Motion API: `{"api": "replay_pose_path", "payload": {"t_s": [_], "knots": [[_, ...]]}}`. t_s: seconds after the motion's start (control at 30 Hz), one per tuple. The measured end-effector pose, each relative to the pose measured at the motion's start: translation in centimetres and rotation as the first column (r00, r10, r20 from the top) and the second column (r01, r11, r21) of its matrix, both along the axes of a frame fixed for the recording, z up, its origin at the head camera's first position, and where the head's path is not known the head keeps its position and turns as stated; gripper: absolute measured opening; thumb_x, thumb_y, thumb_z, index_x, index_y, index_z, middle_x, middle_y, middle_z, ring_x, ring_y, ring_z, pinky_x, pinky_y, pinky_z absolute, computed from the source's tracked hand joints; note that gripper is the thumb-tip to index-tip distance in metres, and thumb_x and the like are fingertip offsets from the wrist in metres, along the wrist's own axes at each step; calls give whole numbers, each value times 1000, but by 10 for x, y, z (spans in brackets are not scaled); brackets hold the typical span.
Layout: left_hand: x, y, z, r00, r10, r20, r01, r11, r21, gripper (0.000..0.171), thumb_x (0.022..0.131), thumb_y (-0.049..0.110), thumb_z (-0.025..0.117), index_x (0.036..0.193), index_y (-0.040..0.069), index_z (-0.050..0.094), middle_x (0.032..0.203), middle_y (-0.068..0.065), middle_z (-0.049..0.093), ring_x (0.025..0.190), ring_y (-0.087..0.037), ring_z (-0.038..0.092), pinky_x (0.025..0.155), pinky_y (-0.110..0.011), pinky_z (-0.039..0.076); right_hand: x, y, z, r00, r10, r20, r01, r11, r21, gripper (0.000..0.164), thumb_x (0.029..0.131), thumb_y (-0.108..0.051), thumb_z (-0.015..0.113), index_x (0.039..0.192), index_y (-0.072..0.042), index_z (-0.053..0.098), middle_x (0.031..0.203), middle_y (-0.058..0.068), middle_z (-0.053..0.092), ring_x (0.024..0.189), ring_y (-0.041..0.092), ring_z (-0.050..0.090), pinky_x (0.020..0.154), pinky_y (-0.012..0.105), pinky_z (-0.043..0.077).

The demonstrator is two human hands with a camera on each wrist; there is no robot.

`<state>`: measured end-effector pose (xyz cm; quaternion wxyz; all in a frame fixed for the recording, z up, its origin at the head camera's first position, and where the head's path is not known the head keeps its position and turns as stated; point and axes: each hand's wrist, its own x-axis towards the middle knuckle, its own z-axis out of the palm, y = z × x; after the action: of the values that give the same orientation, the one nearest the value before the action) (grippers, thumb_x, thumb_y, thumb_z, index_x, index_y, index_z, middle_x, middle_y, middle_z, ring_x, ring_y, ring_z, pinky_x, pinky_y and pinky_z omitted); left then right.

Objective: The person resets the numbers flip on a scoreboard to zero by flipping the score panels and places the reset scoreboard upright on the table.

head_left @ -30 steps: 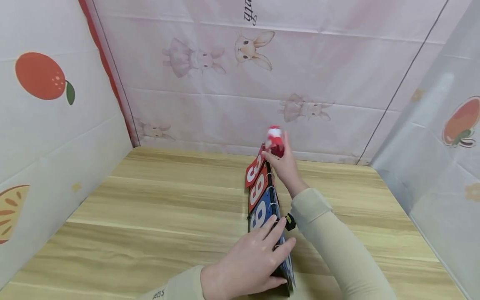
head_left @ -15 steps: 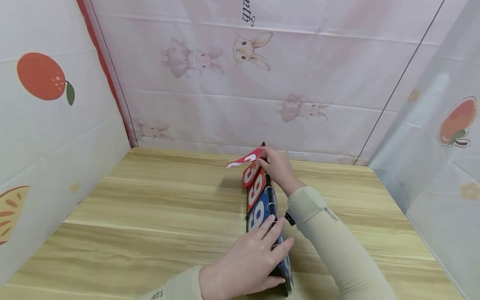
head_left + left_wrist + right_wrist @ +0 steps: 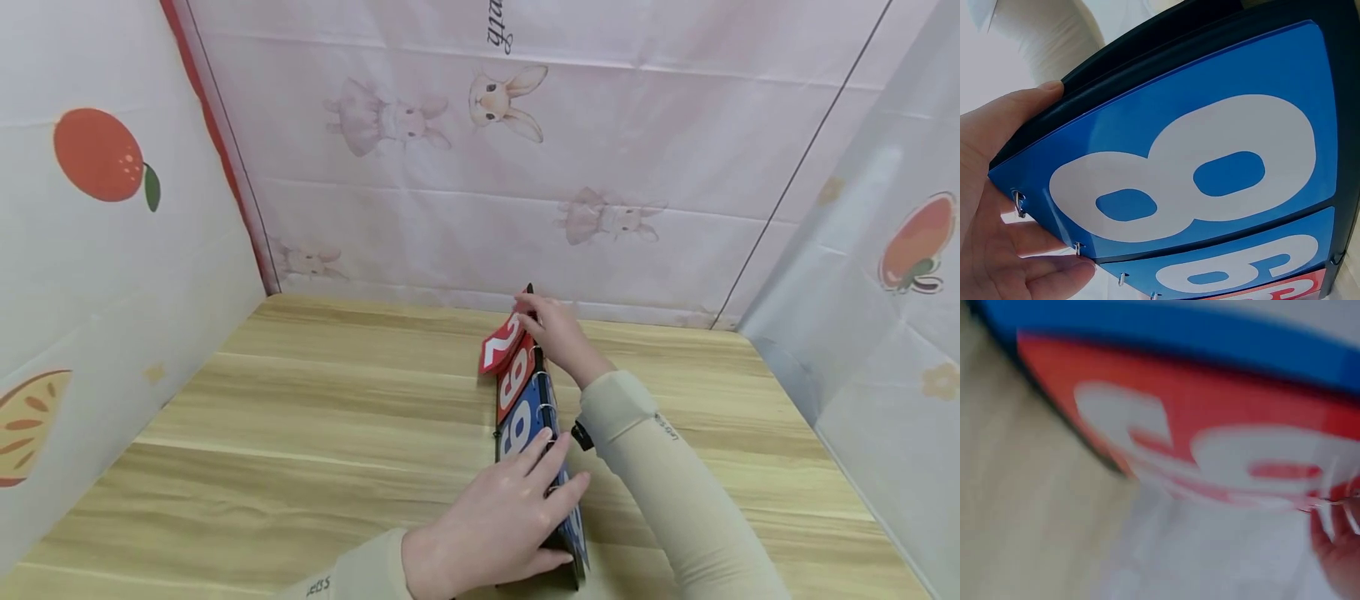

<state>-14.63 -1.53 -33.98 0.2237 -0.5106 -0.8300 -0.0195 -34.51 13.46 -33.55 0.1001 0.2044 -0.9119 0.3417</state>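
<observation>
A tabletop flip scoreboard [image 3: 543,402] with a black spine and metal rings stands tented, lengthwise away from me. Its far red card [image 3: 501,343] shows a 2 and tilts out from the board. A red 9 card [image 3: 517,377] and a blue 9 card [image 3: 519,427] follow. The blue 8 card [image 3: 1254,162] at the near end shows in the left wrist view. My left hand [image 3: 495,518] holds the near end across the spine, thumb on the end edge. Fingertips of my right hand [image 3: 561,333] touch the top of the far card; the right wrist view is blurred.
The board stands on a wood-grain table [image 3: 337,433]. A pink rabbit-print sheet [image 3: 420,217] hangs behind the table's far edge. Fruit-print sheets close off the left side [image 3: 135,292] and right side [image 3: 847,333]. A small black object [image 3: 582,435] sits by my right wrist.
The right hand has brought a red card over the top; it swung down on the left, so the far digit went from 3 to 2. The left hand stays put.
</observation>
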Motion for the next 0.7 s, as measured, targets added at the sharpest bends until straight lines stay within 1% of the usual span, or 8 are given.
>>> {"api": "replay_pose_path", "payload": {"t_s": [0.07, 0.13, 0.23, 0.27, 0.37, 0.47, 0.57, 0.7], "knots": [[0, 0, 0, 1000, -5, 22, 5, 1000, -5, 70, 76, 57, 65, 127, 10, 53, 135, -25, 45, 122, -37, 43, 99, -40, 42, -1, 5, -11, 1000, 7, 20, -3, 980, -199, 42, 96, -21, 51, 136, -9, 43, 134, 18, 47, 119, 36, 44, 96, 53, 42], [-1, 0, 0, 999, -10, 40, 11, 1000, -8, 70, 77, 57, 64, 128, 10, 52, 135, -25, 45, 122, -37, 43, 99, -41, 41, -2, 9, -24, 998, -9, 55, 30, 919, -394, 46, 97, -26, 48, 139, -8, 37, 140, 21, 39, 124, 37, 39, 101, 54, 36], [-1, -1, 1, 999, -10, 49, 11, 1000, -9, 70, 78, 56, 64, 129, 10, 51, 135, -25, 45, 123, -37, 42, 100, -42, 41, -4, 12, -42, 973, -41, 225, 155, 843, -516, 56, 99, -39, 39, 141, -3, 30, 141, 23, 36, 127, 36, 35, 105, 53, 31], [-1, 0, 1, 999, -10, 48, 11, 1000, -10, 70, 77, 56, 64, 129, 10, 51, 134, -25, 46, 123, -37, 42, 100, -42, 41, -4, 13, -46, 953, -20, 301, 180, 837, -516, 58, 99, -43, 34, 141, -3, 28, 141, 23, 35, 126, 36, 35, 103, 53, 33], [0, 0, 1, 998, -12, 58, 13, 1000, -14, 70, 78, 56, 63, 129, 10, 50, 134, -25, 46, 123, -37, 42, 99, -42, 42, -4, 16, -56, 845, 71, 531, 233, 844, -484, 62, 98, -54, 22, 141, -11, 27, 134, 23, 40, 114, 36, 43, 87, 48, 44], [0, 1, 1, 998, -16, 67, 17, 1000, -16, 70, 78, 56, 63, 129, 11, 50, 134, -24, 46, 123, -37, 42, 98, -42, 42, -3, 19, -60, 775, 151, 614, 221, 846, -486, 61, 97, -56, 16, 139, -14, 30, 124, 20, 45, 101, 30, 48, 70, 38, 45], [0, 1, 0, 998, -11, 57, 12, 1000, -13, 70, 78, 56, 63, 130, 11, 50, 134, -25, 46, 122, -38, 42, 98, -42, 42, -2, 19, -58, 772, 145, 619, 231, 843, -485, 62, 97, -57, 17, 136, -13, 34, 116, 16, 50, 93, 24, 51, 68, 35, 45], [-1, 1, -1, 999, -6, 32, 7, 1000, -10, 70, 77, 56, 64, 129, 11, 51, 133, -25, 46, 122, -38, 43, 99, -42, 43, -3, 17, -57, 776, 117, 620, 250, 845, -473, 60, 97, -56, 19, 118, -6, 44, 102, 11, 53, 88, 21, 52, 71, 37, 44]]}}
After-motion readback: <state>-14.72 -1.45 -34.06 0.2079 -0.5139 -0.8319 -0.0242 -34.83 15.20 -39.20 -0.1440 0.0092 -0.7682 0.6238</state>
